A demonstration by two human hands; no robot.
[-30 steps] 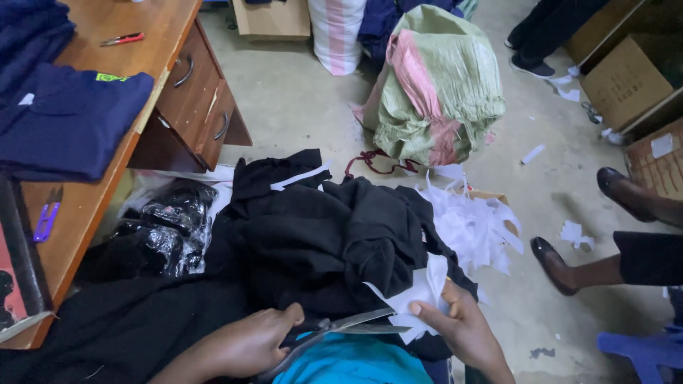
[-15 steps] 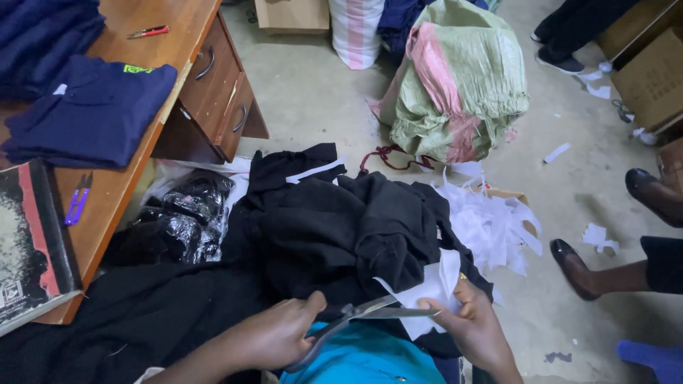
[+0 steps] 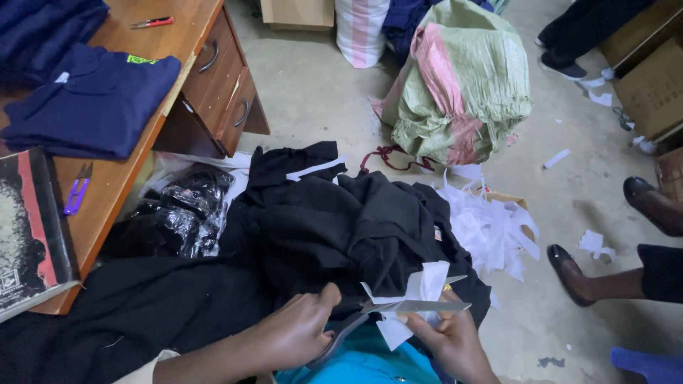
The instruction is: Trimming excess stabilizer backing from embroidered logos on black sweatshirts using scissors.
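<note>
My left hand (image 3: 295, 331) grips the handles of a pair of grey scissors (image 3: 416, 307), whose blades point right across a white piece of fabric (image 3: 427, 284). My right hand (image 3: 452, 341) holds that white piece from below, at the bottom edge of the view. Both hands sit just in front of a heap of black garments (image 3: 341, 227) on the floor. A turquoise cloth (image 3: 370, 363) lies on my lap under the hands.
A pile of white offcuts (image 3: 491, 227) lies right of the heap, and black items in clear plastic (image 3: 178, 213) lie left. A wooden desk (image 3: 206, 43) carries folded navy shirts (image 3: 92, 99). A green sack (image 3: 462, 85) stands behind. Another person's shoes (image 3: 569, 270) are at right.
The scissors' blades have moved further right across the white piece. My left hand shifted slightly right with them, and the view tilted a little.
</note>
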